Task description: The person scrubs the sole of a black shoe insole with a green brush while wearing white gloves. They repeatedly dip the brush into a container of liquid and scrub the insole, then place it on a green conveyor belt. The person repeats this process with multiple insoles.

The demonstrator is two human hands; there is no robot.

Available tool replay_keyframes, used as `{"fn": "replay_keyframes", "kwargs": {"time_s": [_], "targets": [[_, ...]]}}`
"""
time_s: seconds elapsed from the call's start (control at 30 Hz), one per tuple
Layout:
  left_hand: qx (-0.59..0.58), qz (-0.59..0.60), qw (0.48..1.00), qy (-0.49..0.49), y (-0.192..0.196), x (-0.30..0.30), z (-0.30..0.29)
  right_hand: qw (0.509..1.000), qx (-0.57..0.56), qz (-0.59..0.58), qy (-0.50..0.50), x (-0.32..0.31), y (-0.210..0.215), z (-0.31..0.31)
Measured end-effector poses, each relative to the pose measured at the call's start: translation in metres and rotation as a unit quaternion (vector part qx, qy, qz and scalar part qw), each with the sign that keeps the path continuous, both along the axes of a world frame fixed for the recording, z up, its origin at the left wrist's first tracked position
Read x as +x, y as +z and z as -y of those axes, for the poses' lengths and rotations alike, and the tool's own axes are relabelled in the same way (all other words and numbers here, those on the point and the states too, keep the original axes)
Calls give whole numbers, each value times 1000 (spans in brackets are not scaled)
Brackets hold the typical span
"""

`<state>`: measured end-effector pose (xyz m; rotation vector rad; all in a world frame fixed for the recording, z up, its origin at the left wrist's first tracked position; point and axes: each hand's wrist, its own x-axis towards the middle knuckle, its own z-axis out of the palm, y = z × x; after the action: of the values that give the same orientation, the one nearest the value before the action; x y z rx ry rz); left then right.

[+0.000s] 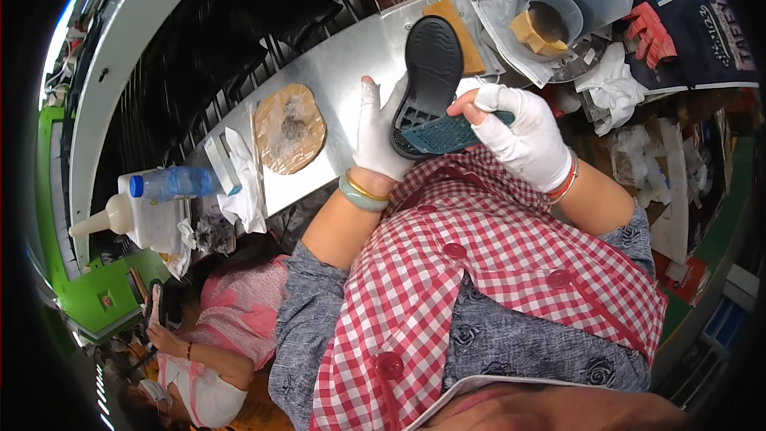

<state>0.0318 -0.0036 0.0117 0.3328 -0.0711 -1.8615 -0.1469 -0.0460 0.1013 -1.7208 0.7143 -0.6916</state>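
A black shoe sole point(435, 60) stands toe-end away from me in front of my body, its inner side up and a grid of hollows showing at the heel. My left hand point(381, 132), in a white glove with bare fingertips, grips the sole along its left edge, thumb pointing away. In my right hand point(519, 132), gloved the same way, the fingers pinch a flat teal textured piece point(439, 136). This piece lies over the sole's heel end and covers part of the grid. Whether it is pressed down there, I cannot tell.
On the metal bench point(343, 64) lies a round brown pad point(290, 128) in clear film. A blue-capped bottle point(171, 183) and white squeeze bottle point(120, 215) stand left. A clear cup point(546, 24) and red glove point(650, 34) are far right. Another person point(215, 351) works at lower left.
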Motion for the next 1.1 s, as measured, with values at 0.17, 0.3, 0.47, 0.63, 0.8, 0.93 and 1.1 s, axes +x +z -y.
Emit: {"fn": "replay_keyframes", "kwargs": {"time_s": [0.17, 0.3, 0.47, 0.63, 0.8, 0.93, 1.1], "targets": [[38, 106, 991, -78, 15, 1, -3, 988, 135, -48, 57, 3, 18, 7], [-6, 154, 978, -140, 9, 8, -2, 975, 177, -78, 106, 10, 22, 17], [-112, 201, 948, -221, 11, 17, 0, 964, 197, -88, 153, 21, 26, 21], [-52, 221, 937, -268, 11, 24, 2, 962, 178, -106, 179, 28, 28, 21], [-66, 258, 922, -282, 6, 34, 9, 964, 159, -111, 180, 30, 23, 22], [-61, 215, 933, -282, -8, 37, 9, 964, 155, -127, 173, 26, 25, 26], [-15, 198, 926, -321, -9, 45, 6, 966, 164, -137, 148, -2, 9, 29]]}}
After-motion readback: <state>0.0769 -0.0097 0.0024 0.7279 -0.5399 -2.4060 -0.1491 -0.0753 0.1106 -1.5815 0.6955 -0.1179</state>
